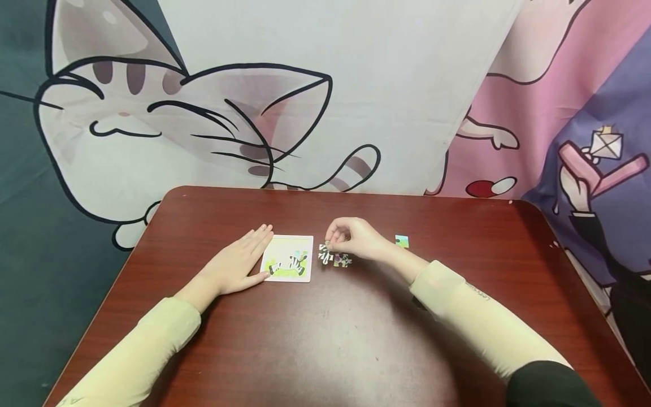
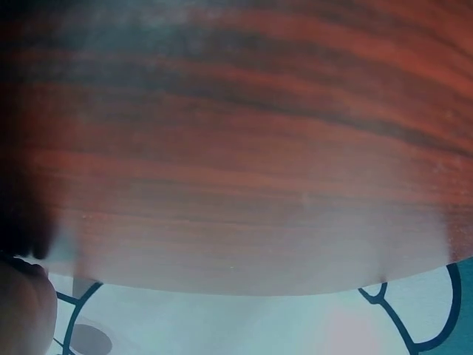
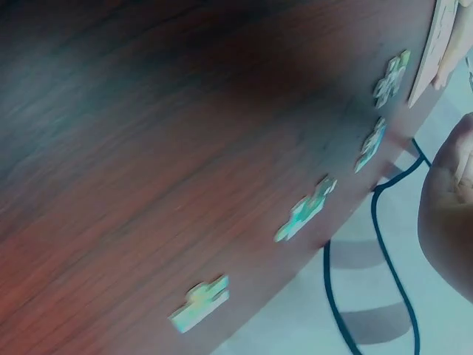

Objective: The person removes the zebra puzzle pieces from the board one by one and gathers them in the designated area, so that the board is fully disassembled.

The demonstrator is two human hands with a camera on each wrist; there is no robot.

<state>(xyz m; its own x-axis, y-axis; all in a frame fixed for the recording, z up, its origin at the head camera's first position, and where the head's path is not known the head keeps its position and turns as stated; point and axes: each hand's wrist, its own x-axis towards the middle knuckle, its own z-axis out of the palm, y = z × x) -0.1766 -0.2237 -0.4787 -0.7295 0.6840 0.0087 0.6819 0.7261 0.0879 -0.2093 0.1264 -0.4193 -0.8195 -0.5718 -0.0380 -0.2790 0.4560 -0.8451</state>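
My left hand lies flat on the table with straight fingers, touching the left edge of a white puzzle board that shows a zebra on green. Between thumb and fingertips, my right hand pinches a black-and-white striped jigsaw piece, just right of the board. Beneath the right hand lies another piece with stripes and purple. A blue-and-green piece is by the right forearm. In the right wrist view, two further pieces, one pale blue and one greenish, lie in the same row; the right hand covers them in the head view.
The dark red-brown wooden table has rounded far corners. Directly behind it hangs a cloth backdrop printed with cartoon cats. Mostly table surface fills the left wrist view, with a sliver of the hand at its lower left.
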